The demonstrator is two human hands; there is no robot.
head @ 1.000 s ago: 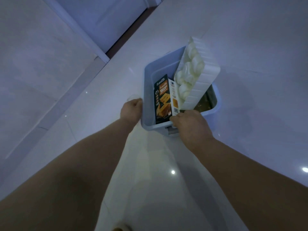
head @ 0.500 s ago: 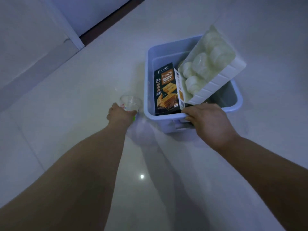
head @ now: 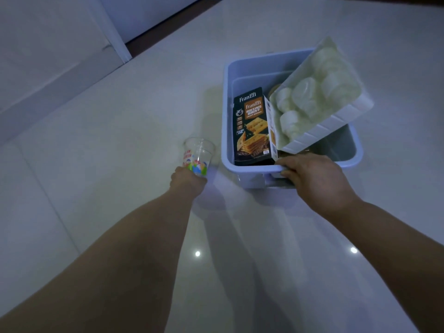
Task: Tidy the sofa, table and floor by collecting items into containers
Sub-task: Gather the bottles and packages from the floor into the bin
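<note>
The left hand (head: 188,182) reached out toward eleven o'clock from the frame's centre, its fingers curled round the lower part of a clear plastic cup (head: 199,153) printed with bright cartoon figures; the fingertips themselves were hidden behind the back of the hand. The cup stood upright with its open mouth up, just off the nine o'clock side of a pale blue storage bin (head: 259,66), not touching it. Whether its base rested on the glossy white tiled floor (head: 108,131) or hung just above it could not be told. The right hand (head: 312,180) lay at the bin's six o'clock edge, fingers bent and clamped on the near rim above the handle slot. Inside the bin, a dark Franzzi biscuit box (head: 252,126) stood on end against the near wall at about seven o'clock, its printed face turned up toward the camera. A white tray (head: 319,99) of pale round pieces leaned tilted beside it, its lower edge touching the box and its upper corner jutting over the bin's three o'clock rim. At the frame's eleven o'clock a white wall panel (head: 48,56) met the floor, with a dark strip (head: 165,25) running beside it.
</note>
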